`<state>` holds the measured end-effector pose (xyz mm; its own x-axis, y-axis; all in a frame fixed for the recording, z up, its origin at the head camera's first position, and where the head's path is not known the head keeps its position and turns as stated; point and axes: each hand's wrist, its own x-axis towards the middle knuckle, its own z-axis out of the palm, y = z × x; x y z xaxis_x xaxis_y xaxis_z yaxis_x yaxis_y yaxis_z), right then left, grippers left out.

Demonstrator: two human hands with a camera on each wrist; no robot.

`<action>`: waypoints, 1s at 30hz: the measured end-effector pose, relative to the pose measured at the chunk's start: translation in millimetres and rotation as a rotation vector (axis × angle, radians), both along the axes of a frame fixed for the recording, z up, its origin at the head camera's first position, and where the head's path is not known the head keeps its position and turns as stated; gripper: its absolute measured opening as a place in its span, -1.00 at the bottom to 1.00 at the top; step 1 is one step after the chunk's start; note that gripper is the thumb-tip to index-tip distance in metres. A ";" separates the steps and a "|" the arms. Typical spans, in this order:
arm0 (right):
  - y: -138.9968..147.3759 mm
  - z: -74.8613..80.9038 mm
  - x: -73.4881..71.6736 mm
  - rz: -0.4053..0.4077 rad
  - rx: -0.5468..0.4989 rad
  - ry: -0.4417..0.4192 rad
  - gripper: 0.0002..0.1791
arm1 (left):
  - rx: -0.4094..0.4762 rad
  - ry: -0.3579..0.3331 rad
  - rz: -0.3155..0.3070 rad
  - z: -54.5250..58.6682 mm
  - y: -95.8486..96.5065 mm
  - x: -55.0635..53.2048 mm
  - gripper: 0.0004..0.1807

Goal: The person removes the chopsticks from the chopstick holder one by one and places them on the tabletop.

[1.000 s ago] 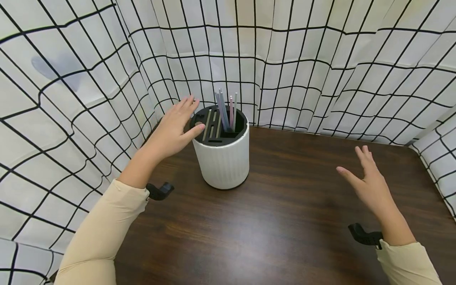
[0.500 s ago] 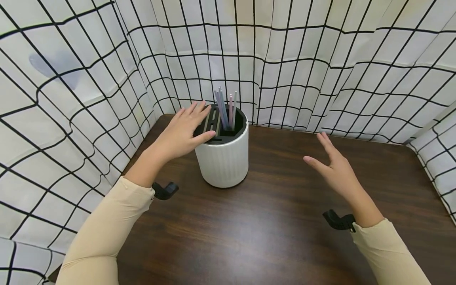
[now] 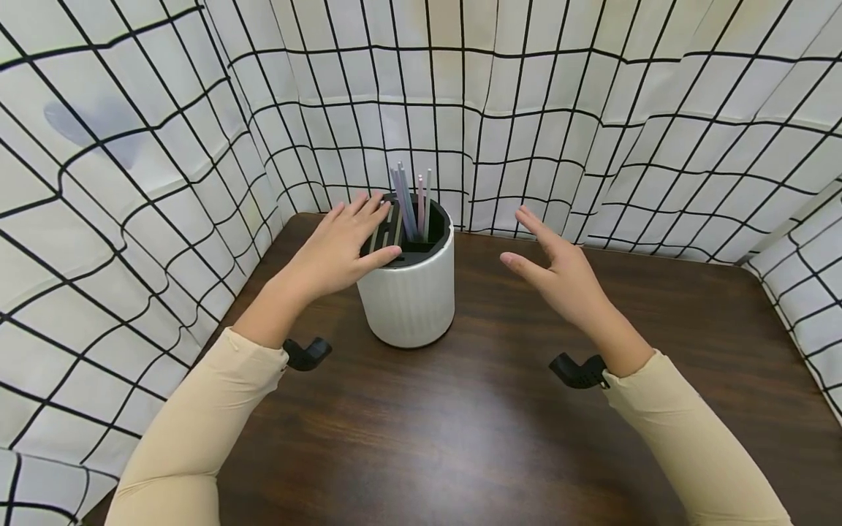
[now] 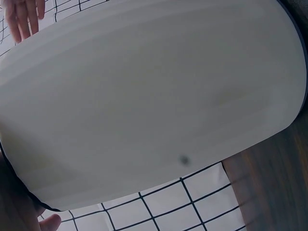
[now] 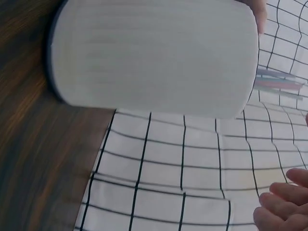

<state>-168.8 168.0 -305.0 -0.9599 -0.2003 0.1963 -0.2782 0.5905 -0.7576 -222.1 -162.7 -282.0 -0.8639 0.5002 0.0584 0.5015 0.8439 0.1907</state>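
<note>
A white ribbed round holder point(image 3: 408, 310) with a black slotted top stands upright at the table's back left. Several thin sticks point(image 3: 406, 204), pale blue, pink and whitish, lean in its open compartment. My left hand point(image 3: 335, 248) lies over the left part of the black top, fingers spread and thumb along the front rim; whether it touches is unclear. To the right of the holder, my right hand point(image 3: 559, 277) hovers apart from it, fingers extended, thumb separate, holding nothing. In both wrist views the holder's white wall point(image 4: 154, 96) fills much of the picture.
The dark wooden table point(image 3: 447, 438) stretches in front of the holder and to its right. White cloth walls with a black grid point(image 3: 539, 95) enclose it at the back and both sides. A black wrist mount point(image 3: 579, 371) sits on each wrist.
My right hand has moved left across the table towards the holder. My left hand has shifted slightly right and lower onto the holder's top. The holder stays in place.
</note>
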 end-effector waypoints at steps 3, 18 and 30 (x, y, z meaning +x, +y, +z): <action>-11.0 5.6 -8.2 0.013 -0.061 0.018 -0.25 | -0.002 0.000 -0.004 -0.9 1.2 -0.3 -0.10; -63.5 10.4 -37.3 0.075 -0.277 0.065 -0.41 | 0.008 -0.005 -0.016 -5.1 2.5 1.8 -0.13; -89.1 12.3 -50.9 0.023 -0.338 0.105 -0.52 | 0.008 0.033 -0.033 -7.2 5.2 1.9 -0.18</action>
